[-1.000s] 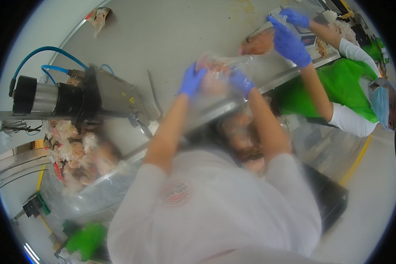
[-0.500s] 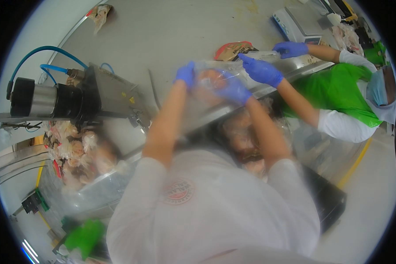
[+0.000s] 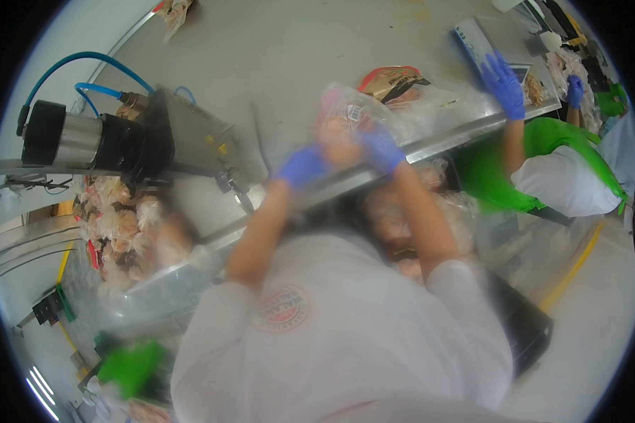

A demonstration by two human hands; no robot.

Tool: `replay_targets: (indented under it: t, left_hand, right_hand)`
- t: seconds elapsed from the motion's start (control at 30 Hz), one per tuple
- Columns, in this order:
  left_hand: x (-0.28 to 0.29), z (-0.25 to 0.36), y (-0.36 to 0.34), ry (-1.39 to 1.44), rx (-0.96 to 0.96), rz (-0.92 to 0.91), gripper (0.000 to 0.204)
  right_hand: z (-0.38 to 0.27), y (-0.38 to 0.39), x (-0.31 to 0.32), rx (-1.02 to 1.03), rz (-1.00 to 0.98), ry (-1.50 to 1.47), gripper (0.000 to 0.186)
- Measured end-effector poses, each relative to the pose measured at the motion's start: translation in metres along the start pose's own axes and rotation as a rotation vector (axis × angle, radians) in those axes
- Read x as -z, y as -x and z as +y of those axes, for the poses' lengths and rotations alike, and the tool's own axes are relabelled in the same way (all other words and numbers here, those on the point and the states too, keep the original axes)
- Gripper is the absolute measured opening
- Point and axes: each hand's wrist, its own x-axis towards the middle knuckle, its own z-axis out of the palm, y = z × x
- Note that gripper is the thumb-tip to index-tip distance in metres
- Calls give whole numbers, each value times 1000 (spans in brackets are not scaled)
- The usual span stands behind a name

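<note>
A clear plastic bag of pale pink meat, apparently a chicken (image 3: 340,130), is held between my two blue-gloved hands over the near edge of the steel table. My left hand (image 3: 303,168) closes on its lower left side. From the right, my right hand (image 3: 382,149) grips the same bag. Motion smears the fingers of both hands, and the bag is blurred too. Just beyond my right hand lies another bag with a red and black printed end (image 3: 394,83), together with loose clear plastic (image 3: 437,106).
To the left stands a machine (image 3: 130,144) with blue air hoses and a metal clip part (image 3: 236,194). Bagged chickens fill a bin (image 3: 120,233) at left; more bags (image 3: 395,211) lie below my right forearm. A co-worker's gloved hand (image 3: 504,88) is near a scale (image 3: 476,46).
My left hand has come down toward me and now holds the bag lower; the bag's top tips away. The co-worker's hands have moved right, away from mine, toward the scale.
</note>
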Motion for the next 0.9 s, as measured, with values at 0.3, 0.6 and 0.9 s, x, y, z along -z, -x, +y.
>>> replay_targets:
  t: [0.3,0.6,0.9]
  left_hand:
    - [-33,-25,-13,36,-333,184,16]
    - [2,13,12,-437,-73,488,20]
    - [-26,171,22,-544,-650,317,53]
  right_hand:
    - [-37,-4,-32,-274,287,21,29]
    - [44,-2,35,-285,151,-24,41]
    - [2,-15,-2,-271,236,125,47]
